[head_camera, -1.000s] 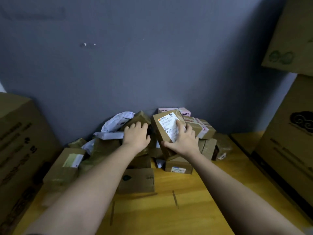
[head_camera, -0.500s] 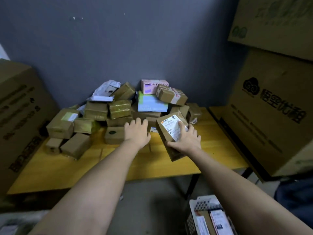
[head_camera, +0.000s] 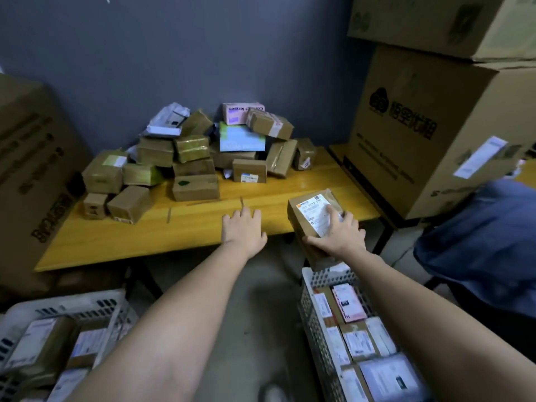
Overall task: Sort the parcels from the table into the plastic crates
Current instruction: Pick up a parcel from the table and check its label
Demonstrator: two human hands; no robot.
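Observation:
My right hand [head_camera: 338, 236] grips a brown cardboard parcel [head_camera: 311, 211] with a white shipping label, held in the air past the table's near right edge, above the far end of the right crate [head_camera: 314, 288]. My left hand [head_camera: 243, 229] hovers empty over the table's front edge, fingers spread. A heap of brown, pink and blue parcels [head_camera: 197, 152] lies against the wall at the back of the yellow wooden table [head_camera: 145, 236]. The white perforated right crate holds several labelled parcels. A second white crate [head_camera: 72, 307] at the lower left also holds parcels.
Large cardboard boxes stand at the left [head_camera: 32, 169] and stacked at the right [head_camera: 435, 126] of the table. A blue fabric-covered object [head_camera: 481, 242] sits at the right. Bare grey floor [head_camera: 246, 285] runs between the two crates.
My right hand lifted the labelled parcel off the heap and carried it back and right, to above the right crate. My left hand drew away from the heap. The view dropped, revealing both crates.

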